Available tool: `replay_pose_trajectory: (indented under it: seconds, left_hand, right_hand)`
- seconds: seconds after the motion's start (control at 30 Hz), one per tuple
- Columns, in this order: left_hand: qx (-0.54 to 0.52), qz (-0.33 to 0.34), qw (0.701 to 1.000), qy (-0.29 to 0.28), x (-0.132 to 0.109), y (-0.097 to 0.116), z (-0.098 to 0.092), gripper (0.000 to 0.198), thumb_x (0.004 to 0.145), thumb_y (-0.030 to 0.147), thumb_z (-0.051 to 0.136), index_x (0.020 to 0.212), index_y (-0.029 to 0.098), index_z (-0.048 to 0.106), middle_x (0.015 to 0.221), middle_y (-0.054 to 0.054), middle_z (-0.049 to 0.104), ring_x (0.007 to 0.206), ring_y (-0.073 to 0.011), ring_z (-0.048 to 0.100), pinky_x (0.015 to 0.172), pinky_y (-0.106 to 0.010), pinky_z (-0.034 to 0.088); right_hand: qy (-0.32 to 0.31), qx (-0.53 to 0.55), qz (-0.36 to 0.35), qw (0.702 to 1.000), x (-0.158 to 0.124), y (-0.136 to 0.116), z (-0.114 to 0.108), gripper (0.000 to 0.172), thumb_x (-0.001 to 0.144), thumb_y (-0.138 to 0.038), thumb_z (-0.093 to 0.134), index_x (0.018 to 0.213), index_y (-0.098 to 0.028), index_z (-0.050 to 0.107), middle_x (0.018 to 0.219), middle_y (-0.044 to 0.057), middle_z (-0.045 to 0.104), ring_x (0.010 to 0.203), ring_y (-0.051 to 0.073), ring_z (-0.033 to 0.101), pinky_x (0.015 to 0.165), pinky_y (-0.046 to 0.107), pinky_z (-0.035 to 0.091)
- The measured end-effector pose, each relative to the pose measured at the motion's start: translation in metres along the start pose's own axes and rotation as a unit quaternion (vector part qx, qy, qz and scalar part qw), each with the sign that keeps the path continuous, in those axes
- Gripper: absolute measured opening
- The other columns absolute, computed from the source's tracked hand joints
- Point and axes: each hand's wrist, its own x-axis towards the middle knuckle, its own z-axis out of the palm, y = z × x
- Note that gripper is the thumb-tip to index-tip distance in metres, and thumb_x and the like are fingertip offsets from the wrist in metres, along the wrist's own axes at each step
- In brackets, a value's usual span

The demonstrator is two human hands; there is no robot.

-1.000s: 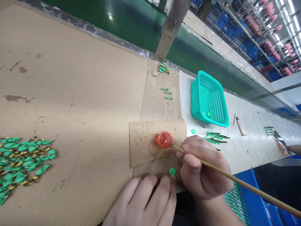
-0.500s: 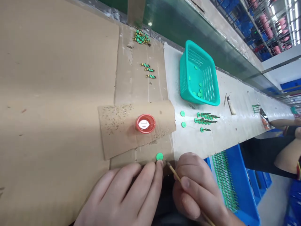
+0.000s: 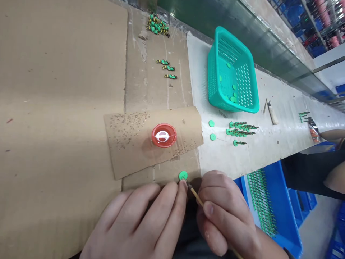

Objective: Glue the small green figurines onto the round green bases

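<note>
The left hand lies with its fingers long, bent and pressed close together, the foremost fingertip against the near rim of a green button, a smooth flat disc with small holes; its thumb is out of sight, so whether it pinches the button I can't make out; the right hand is curled tightly, thumb and fingers closed round a slim, pale wooden brush, whose dark tip reaches the button's face just beside the left fingertip, touching or barely over it; beyond the left fingers sits a round red plastic cup of glossy clear liquid, on a brown cardboard piece gritty with specks; farther past them lie three small green, yellow and dark figures and a jumbled heap of similar ones; ahead of the right fingers are two loose buttons, rows of stemmed buttons and, farther off, a turquoise plastic basket with perforated walls, holding a few green discs.
</note>
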Motion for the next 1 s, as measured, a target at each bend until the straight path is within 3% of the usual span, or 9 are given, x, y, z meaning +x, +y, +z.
replay_pose_trajectory:
  seconds: [0.13, 0.23, 0.43, 0.63, 0.73, 0.93, 1.0]
  left_hand:
    - [-0.002, -0.003, 1.000, -0.007, 0.001, 0.002, 0.001, 0.022, 0.110, 0.011, 0.070, 0.126, 0.014, 0.084, 0.128, -0.007, 0.083, 0.107, -0.0288, 0.069, 0.087, -0.049, 0.051]
    - [-0.002, -0.007, 1.000, -0.007, 0.003, 0.002, 0.000, 0.022, 0.109, 0.011, 0.071, 0.127, 0.014, 0.084, 0.127, -0.007, 0.084, 0.108, -0.0293, 0.070, 0.087, -0.050, 0.050]
    - [-0.002, -0.001, 1.000, -0.008, 0.004, 0.001, 0.000, 0.022, 0.110, 0.011, 0.070, 0.126, 0.012, 0.084, 0.127, -0.009, 0.083, 0.107, -0.0295, 0.069, 0.085, -0.049, 0.048]
    - [-0.001, 0.004, 1.000, -0.011, 0.002, 0.000, 0.001, 0.025, 0.109, 0.011, 0.072, 0.131, 0.011, 0.084, 0.129, -0.009, 0.083, 0.107, -0.0299, 0.069, 0.086, -0.050, 0.049]
    - [0.003, 0.004, 1.000, -0.009, 0.001, 0.000, 0.002, 0.025, 0.109, 0.012, 0.072, 0.132, 0.010, 0.083, 0.130, -0.009, 0.083, 0.108, -0.0311, 0.070, 0.086, -0.051, 0.050]
    - [0.004, -0.011, 1.000, 0.005, 0.004, 0.002, 0.003, 0.018, 0.108, 0.014, 0.080, 0.126, 0.013, 0.083, 0.119, -0.007, 0.085, 0.105, -0.0295, 0.069, 0.085, -0.049, 0.051]
    - [0.001, -0.009, 1.000, 0.006, 0.006, 0.003, 0.003, 0.022, 0.106, 0.012, 0.083, 0.128, 0.011, 0.082, 0.118, -0.008, 0.085, 0.105, -0.0297, 0.069, 0.085, -0.050, 0.051]
  right_hand:
    - [-0.005, 0.008, 0.000, 1.000, 0.004, 0.005, 0.003, 0.026, 0.124, -0.024, 0.060, 0.099, -0.022, 0.066, 0.087, 0.003, 0.073, 0.070, 0.017, 0.070, 0.055, 0.035, 0.067]
    - [0.020, 0.020, -0.037, 0.999, 0.006, 0.006, 0.008, 0.035, 0.125, -0.018, 0.055, 0.091, -0.018, 0.064, 0.088, 0.003, 0.070, 0.072, 0.015, 0.068, 0.053, 0.032, 0.063]
    - [0.081, 0.010, -0.033, 0.996, 0.005, 0.007, 0.022, 0.038, 0.125, -0.020, 0.055, 0.088, -0.019, 0.063, 0.085, 0.003, 0.067, 0.068, 0.016, 0.063, 0.048, 0.034, 0.056]
    - [0.072, 0.017, -0.023, 0.997, 0.003, 0.006, 0.019, 0.033, 0.125, -0.020, 0.055, 0.094, -0.016, 0.066, 0.087, 0.003, 0.068, 0.070, 0.015, 0.065, 0.055, 0.033, 0.060]
    - [0.036, 0.039, 0.014, 0.998, 0.007, 0.004, 0.014, 0.024, 0.124, -0.019, 0.058, 0.104, -0.014, 0.070, 0.089, 0.004, 0.071, 0.074, 0.017, 0.071, 0.062, 0.033, 0.066]
    - [0.021, 0.080, 0.109, 0.991, 0.018, 0.000, 0.017, 0.007, 0.121, -0.017, 0.064, 0.120, -0.016, 0.071, 0.085, 0.003, 0.074, 0.071, 0.018, 0.073, 0.063, 0.034, 0.069]
    - [0.047, 0.083, 0.114, 0.989, 0.020, -0.001, 0.018, 0.007, 0.120, -0.015, 0.064, 0.120, -0.015, 0.071, 0.083, 0.002, 0.073, 0.067, 0.017, 0.071, 0.060, 0.033, 0.066]
